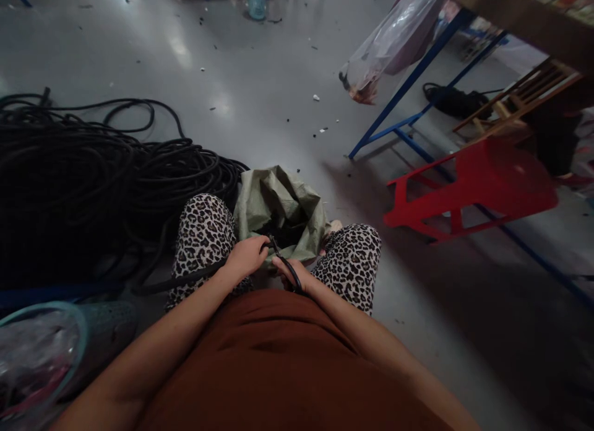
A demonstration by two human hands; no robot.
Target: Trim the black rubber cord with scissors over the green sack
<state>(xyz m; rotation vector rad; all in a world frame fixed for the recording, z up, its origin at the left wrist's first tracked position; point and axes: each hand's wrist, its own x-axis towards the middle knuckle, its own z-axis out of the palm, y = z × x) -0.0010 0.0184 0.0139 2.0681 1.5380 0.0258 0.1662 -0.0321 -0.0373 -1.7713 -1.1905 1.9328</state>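
Seated over a grey concrete floor [260, 103], I grip a black cable [185, 279] in my left hand [245, 256], fingers closed around it where it crosses my left knee. My right hand [293, 275] holds black-handled scissors [284, 262], fingers curled on the loops; the blades are lost in shadow, so I cannot tell whether they meet the cable. At twelve o'clock from my hands stands an open green sack [278, 202], its contents too dark to make out. The cable pile [93, 171] sprawls at ten o'clock. At three o'clock lies a tipped red stool [477, 183]; a clear plastic bag [394, 38] hangs at one o'clock. A teal basket [55, 350], cut off, sits at eight o'clock.
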